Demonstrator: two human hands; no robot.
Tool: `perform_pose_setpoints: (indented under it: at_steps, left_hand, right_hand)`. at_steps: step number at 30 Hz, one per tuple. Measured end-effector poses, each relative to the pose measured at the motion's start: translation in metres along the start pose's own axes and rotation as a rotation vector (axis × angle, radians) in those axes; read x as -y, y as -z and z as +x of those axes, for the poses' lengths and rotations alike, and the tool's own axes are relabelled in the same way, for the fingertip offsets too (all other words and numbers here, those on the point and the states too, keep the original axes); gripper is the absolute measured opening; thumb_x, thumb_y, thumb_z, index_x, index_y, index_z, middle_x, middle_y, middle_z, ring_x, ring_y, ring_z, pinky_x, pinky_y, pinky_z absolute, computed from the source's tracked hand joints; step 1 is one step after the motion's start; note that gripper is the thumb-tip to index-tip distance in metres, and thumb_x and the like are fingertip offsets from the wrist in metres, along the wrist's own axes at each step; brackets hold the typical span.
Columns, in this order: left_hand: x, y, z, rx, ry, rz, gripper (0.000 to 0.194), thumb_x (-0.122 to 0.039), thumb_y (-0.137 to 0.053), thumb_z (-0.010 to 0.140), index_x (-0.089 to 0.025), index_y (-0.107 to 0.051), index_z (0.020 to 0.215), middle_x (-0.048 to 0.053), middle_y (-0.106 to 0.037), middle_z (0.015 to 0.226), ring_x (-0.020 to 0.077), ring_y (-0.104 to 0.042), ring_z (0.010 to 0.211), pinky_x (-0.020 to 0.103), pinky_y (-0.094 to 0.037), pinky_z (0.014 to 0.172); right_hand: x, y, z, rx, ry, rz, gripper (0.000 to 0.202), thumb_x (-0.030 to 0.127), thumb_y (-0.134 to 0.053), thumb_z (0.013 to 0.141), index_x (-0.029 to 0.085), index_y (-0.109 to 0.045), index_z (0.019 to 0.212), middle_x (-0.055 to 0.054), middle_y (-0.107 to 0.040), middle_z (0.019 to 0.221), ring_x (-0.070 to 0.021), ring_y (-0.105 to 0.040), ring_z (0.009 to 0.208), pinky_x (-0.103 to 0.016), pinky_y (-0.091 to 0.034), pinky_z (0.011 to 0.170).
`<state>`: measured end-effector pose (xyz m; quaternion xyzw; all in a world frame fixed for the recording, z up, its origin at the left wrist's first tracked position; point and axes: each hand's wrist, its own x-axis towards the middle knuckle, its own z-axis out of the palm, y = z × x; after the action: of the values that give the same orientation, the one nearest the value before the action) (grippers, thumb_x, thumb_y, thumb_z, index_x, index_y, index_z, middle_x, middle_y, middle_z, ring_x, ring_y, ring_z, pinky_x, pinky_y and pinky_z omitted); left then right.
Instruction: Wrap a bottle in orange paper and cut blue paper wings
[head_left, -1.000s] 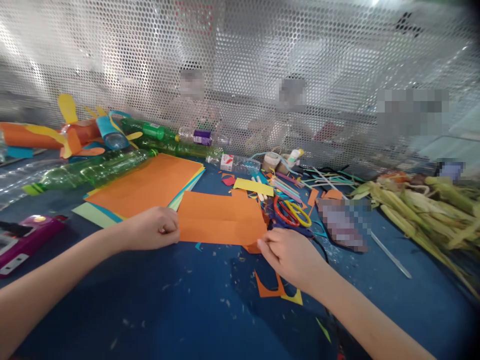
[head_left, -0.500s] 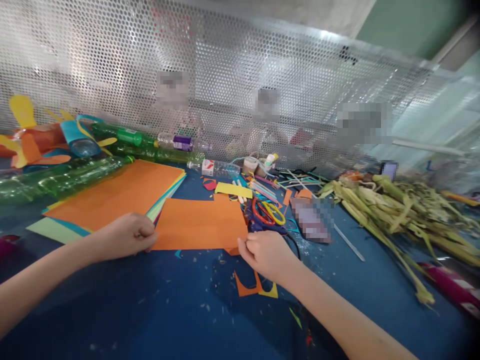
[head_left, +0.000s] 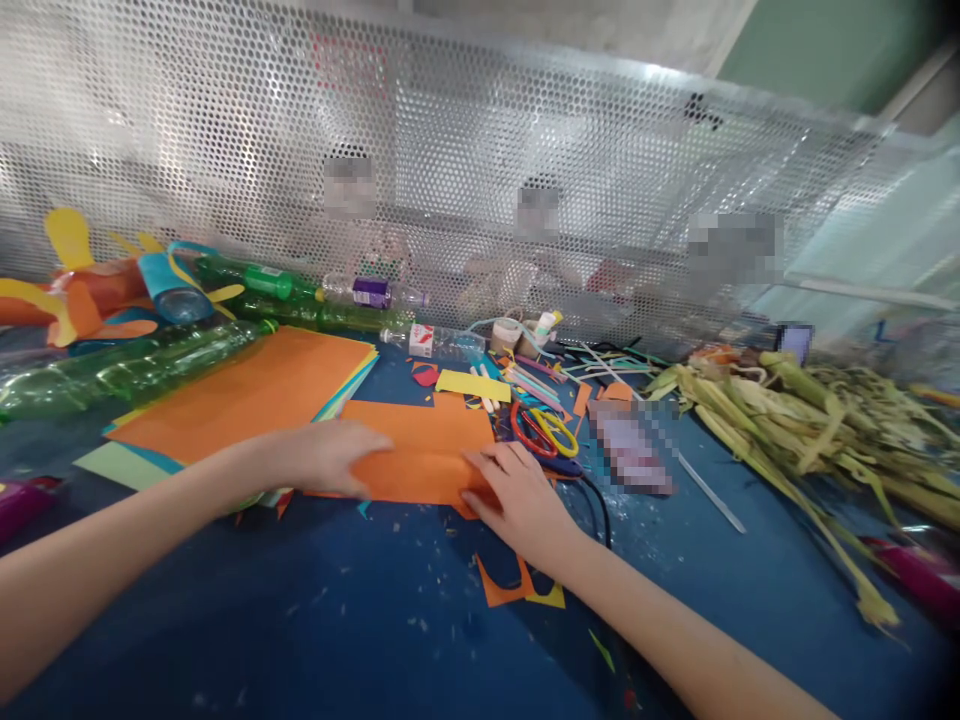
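Observation:
An orange sheet of paper (head_left: 420, 425) lies on the blue table in front of me, with a faint line running across it. My left hand (head_left: 326, 455) rests over its left part, fingers apart and a little blurred. On the lower right part of the sheet, my right hand (head_left: 525, 500) lies with its fingers spread and fingertips touching the paper. Close beyond the right hand are scissors with red and yellow handles (head_left: 553, 432). Left of the sheet is a stack of coloured paper (head_left: 240, 385), orange on top, partly covered by my left forearm.
Green plastic bottles (head_left: 150, 365) and a clear bottle (head_left: 446, 342) lie toward the back. Paper scraps (head_left: 502, 585) are near my right wrist. On the right are a blurred-out phone-like object (head_left: 630, 450) and dried corn husks (head_left: 795, 430). A perforated metal screen (head_left: 450, 150) stands behind.
Both hands have loosened from the sheet's side edges and moved inward over it, fingers now spread. The left hand shifted right. A line now shows across the sheet.

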<state>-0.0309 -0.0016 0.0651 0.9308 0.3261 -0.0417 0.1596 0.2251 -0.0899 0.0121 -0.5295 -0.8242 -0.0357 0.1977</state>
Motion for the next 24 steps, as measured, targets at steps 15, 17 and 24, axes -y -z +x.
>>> perform_pose_setpoints:
  at_steps: [15, 17, 24]
  left_hand:
    - [-0.057, -0.005, 0.016, -0.796, -0.227, -0.366, 0.018, -0.033, -0.058, 0.08, -0.019, -0.065, 0.072, 0.001, -0.061, 0.062, 0.0136, -0.055, 0.06, 0.028, -0.045, 0.063]
    - [-0.059, -0.028, 0.028, -0.37, -0.128, -0.845, 0.028, -0.041, -0.052, 0.084, -0.017, -0.067, 0.085, 0.005, -0.067, 0.074, 0.0163, -0.062, 0.068, 0.029, -0.048, 0.066]
    - [-0.064, -0.064, 0.048, -0.242, -0.128, -1.859, 0.042, -0.019, -0.067, 0.077, -0.021, -0.054, 0.116, 0.009, -0.055, 0.126, 0.0213, -0.053, 0.115, 0.033, -0.04, 0.099]
  right_hand:
    - [-0.013, 0.025, 0.012, -0.658, -0.437, 1.198, 0.02, 0.034, -0.056, 0.084, 0.028, -0.05, 0.102, -0.002, -0.065, 0.107, -0.018, -0.062, 0.099, -0.033, -0.053, 0.083]
    - [-0.013, 0.024, 0.016, -0.654, -0.515, 1.472, 0.023, 0.032, -0.06, 0.08, 0.029, -0.051, 0.101, 0.001, -0.065, 0.109, -0.0169, -0.062, 0.1, -0.031, -0.055, 0.079]
    - [-0.01, 0.004, 0.012, -0.32, -0.702, 1.525, 0.037, 0.034, -0.065, 0.075, 0.025, -0.053, 0.109, -0.002, -0.061, 0.12, -0.0222, -0.061, 0.104, -0.037, -0.054, 0.083]
